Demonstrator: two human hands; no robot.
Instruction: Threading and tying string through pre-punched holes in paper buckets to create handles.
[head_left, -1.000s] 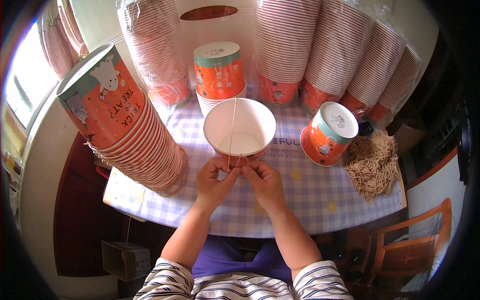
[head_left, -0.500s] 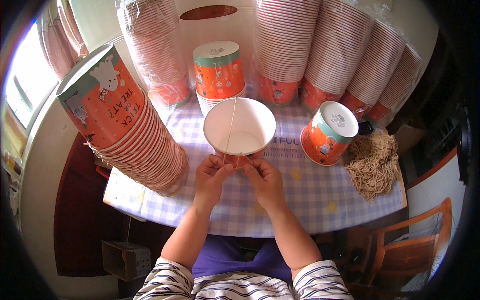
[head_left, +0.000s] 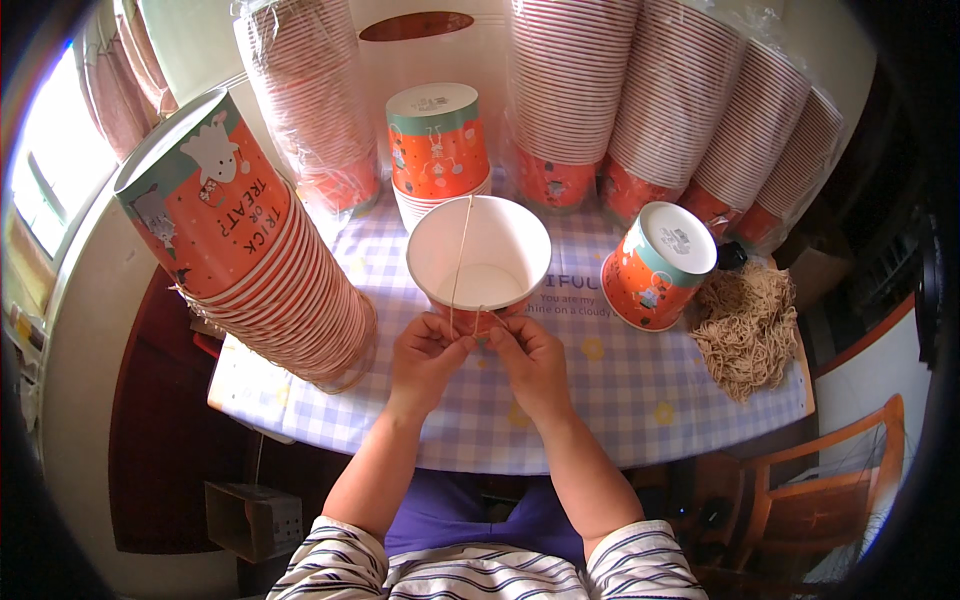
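**Left hand and right hand: cord gripped at near rim of paper bucket**

The paper bucket is set upright, mouth open, at the middle of the cloth-covered desk, directly in front of the person. The cord is stretched across the mouth from the far rim to the near rim. Between the thumb and fingers of the left hand, the cord is pinched; by the right thumb and forefinger, a short strand appears to be pinched just beside it. Whether a knot has been formed cannot be told, as the fingertips are partly hidden.

The step in hand is judged to be the tying of the cord at the near side. For the next move, both pinches should be held and the strands drawn evenly, so that the paper rim is not bent.

An inverted bucket and a tangled cord bundle are placed to the right. A tall, leaning stack of nested buckets is located to the left, well apart from the work.
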